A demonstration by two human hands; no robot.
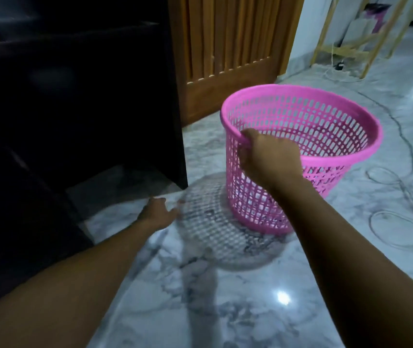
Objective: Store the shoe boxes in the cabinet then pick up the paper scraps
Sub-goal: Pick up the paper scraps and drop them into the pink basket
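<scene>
On the marble floor (250, 310), near its meeting with a wooden slatted door (225, 46), a pink mesh basket (250, 197) stands tilted, mouth leaning toward the right. Its latticed shadow (213, 234) falls on the floor to the left of its base; whether the base touches the floor cannot be told. Right hand (268, 156): clamped on the basket's near rim, fingers curled over the edge. Left hand (157, 214): blurred, held low over the floor just beside the shadow, fingers apart and extended, holding nothing. Dark cabinet (74, 96): along the floor's left edge, its front corner close to the basket and to the left hand; its interior is too dim to read. Thin cable (401, 197): looped over the floor to the right of the basket. Yellow-framed rack (346, 49): at the far right corner.
</scene>
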